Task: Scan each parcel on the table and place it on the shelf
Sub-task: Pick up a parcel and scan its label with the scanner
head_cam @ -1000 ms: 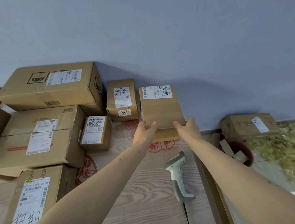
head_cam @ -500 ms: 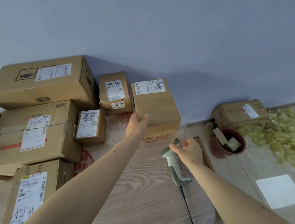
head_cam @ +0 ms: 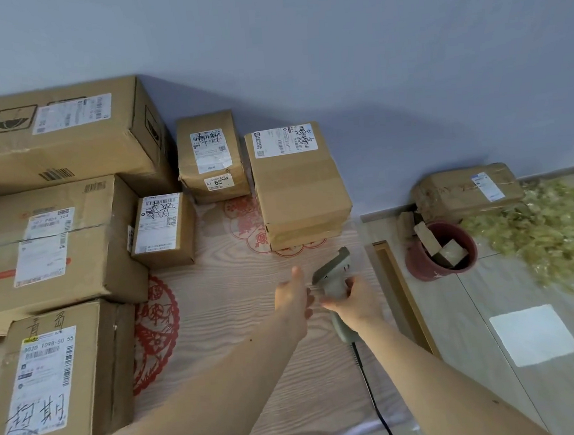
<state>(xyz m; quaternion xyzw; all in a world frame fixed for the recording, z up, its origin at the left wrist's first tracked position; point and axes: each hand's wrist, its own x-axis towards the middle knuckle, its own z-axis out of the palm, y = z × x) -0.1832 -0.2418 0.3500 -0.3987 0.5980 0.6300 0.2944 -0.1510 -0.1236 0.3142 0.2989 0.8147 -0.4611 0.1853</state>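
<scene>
your right hand grasps the scanner (handle lying on the counter) to scan; left hand released, free for parcels.

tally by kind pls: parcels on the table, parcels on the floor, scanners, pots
Parcels on the table: 6 (none in a hand)
Parcels on the floor: 1, the taped parcel by the wall
Scanners: 1, the scanner gripped by the right hand
Pots: 1, the red pot
Total: 9
</scene>
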